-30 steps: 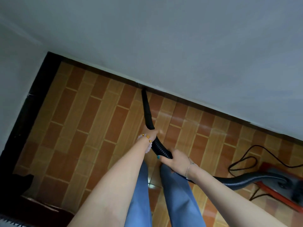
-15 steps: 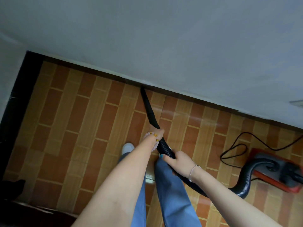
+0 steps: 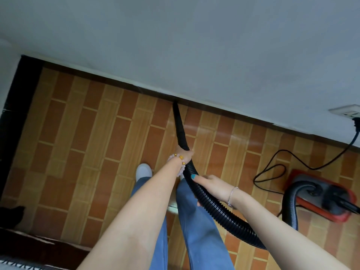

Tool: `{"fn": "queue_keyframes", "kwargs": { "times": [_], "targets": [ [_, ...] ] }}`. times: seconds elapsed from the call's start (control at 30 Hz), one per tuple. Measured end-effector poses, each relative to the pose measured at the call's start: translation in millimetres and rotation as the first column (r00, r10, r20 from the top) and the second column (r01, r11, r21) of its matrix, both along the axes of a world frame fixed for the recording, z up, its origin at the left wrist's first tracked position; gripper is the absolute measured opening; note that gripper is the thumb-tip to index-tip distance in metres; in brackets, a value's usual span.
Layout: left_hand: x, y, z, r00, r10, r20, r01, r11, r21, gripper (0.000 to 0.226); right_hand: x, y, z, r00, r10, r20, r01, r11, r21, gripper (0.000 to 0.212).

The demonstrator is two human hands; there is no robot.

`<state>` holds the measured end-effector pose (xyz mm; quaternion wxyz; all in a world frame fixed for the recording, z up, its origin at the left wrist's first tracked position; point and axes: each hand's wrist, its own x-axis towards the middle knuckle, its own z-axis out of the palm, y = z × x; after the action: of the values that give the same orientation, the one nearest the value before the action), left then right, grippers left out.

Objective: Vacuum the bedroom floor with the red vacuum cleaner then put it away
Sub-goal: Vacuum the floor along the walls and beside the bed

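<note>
The red vacuum cleaner sits on the tiled floor at the right. Its black ribbed hose curves from the body across to my hands. My left hand grips the hose where it joins the black crevice nozzle. The nozzle's tip touches the floor at the dark skirting under the wall. My right hand holds the ribbed hose a little further back, with its thumb lying along the top.
A black power cord loops on the floor and runs up to a wall socket at the right. A grey wall fills the top. My legs in blue jeans stand below. Dark furniture lies at the lower left.
The view has swung right, bringing the whole vacuum body and the wall socket into sight. The nozzle tip stays at the skirting, and both hands keep their hold on the hose.
</note>
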<state>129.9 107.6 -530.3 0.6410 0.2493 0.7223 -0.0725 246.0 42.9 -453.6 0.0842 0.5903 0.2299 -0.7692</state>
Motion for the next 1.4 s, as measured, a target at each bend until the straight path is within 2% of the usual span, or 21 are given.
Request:
{"fn": "queue_keyframes", "kwargs": {
  "times": [0.1, 0.2, 0.3, 0.43, 0.57, 0.73, 0.87, 0.93, 1.03, 1.1, 1.17, 1.27, 1.33, 1.4],
  "targets": [
    [-12, 0, 8, 1.0, 0.012, -0.017, -0.012, 1.0, 0.015, 0.025, 2, 11, -7, 0.996, 0.028, 0.086, -0.029, 0.999, 0.016, 0.051],
    [-33, -2, -1, 1.0, 0.028, -0.01, -0.028, 1.0, 0.003, 0.053, -2, 31, -22, 0.986, -0.076, 0.147, 0.066, 0.995, 0.071, 0.049],
    [-56, -2, -4, 1.0, 0.027, 0.01, -0.027, 1.0, 0.003, 0.067, -17, 57, -41, 0.98, -0.099, 0.175, 0.078, 0.989, 0.126, 0.046],
    [-81, -4, 4, 0.991, 0.113, 0.067, -0.114, 0.993, 0.018, 0.071, -58, 93, -54, 0.975, -0.147, 0.165, 0.125, 0.983, 0.133, 0.051],
    [-113, -21, 14, 0.96, 0.208, 0.188, -0.21, 0.978, -0.008, 0.065, -119, 115, -64, 0.98, -0.155, 0.126, 0.144, 0.985, 0.093, 0.05],
    [-157, -44, 19, 0.921, 0.265, 0.284, -0.279, 0.96, 0.009, 0.075, -184, 120, -80, 0.982, -0.034, 0.186, 0.027, 0.999, 0.041, 0.048],
    [-186, -51, 15, 0.914, 0.263, 0.308, -0.289, 0.956, 0.042, 0.086, -224, 120, -99, 0.967, 0.031, 0.253, -0.027, 0.999, -0.022, 0.037],
    [-199, -54, 14, 0.902, 0.307, 0.304, -0.337, 0.94, 0.049, 0.081, -245, 122, -105, 0.96, 0.064, 0.273, -0.061, 0.998, -0.021, 0.036],
    [-220, -55, 12, 0.845, 0.447, 0.294, -0.486, 0.871, 0.071, 0.065, -285, 125, -105, 0.959, 0.092, 0.269, -0.101, 0.995, 0.02, 0.03],
    [-236, -53, 11, 0.798, 0.525, 0.297, -0.567, 0.82, 0.077, 0.066, -314, 126, -107, 0.939, 0.177, 0.295, -0.2, 0.978, 0.049, 0.03],
    [-253, -49, 12, 0.769, 0.563, 0.302, -0.613, 0.784, 0.098, 0.055, -341, 127, -112, 0.907, 0.27, 0.322, -0.314, 0.945, 0.093, 0.029],
    [-277, -47, 8, 0.674, 0.675, 0.299, -0.713, 0.7, 0.027, 0.052, -377, 130, -116, 0.884, 0.323, 0.339, -0.373, 0.923, 0.092, 0.026],
    [-288, -49, 3, 0.57, 0.766, 0.298, -0.793, 0.607, -0.043, 0.037, -400, 134, -115, 0.873, 0.325, 0.364, -0.382, 0.919, 0.096, 0.032],
    [-296, -51, 0, 0.421, 0.857, 0.296, -0.87, 0.474, -0.136, 0.022, -416, 139, -116, 0.865, 0.332, 0.376, -0.403, 0.906, 0.129, 0.036]
  ]
}}
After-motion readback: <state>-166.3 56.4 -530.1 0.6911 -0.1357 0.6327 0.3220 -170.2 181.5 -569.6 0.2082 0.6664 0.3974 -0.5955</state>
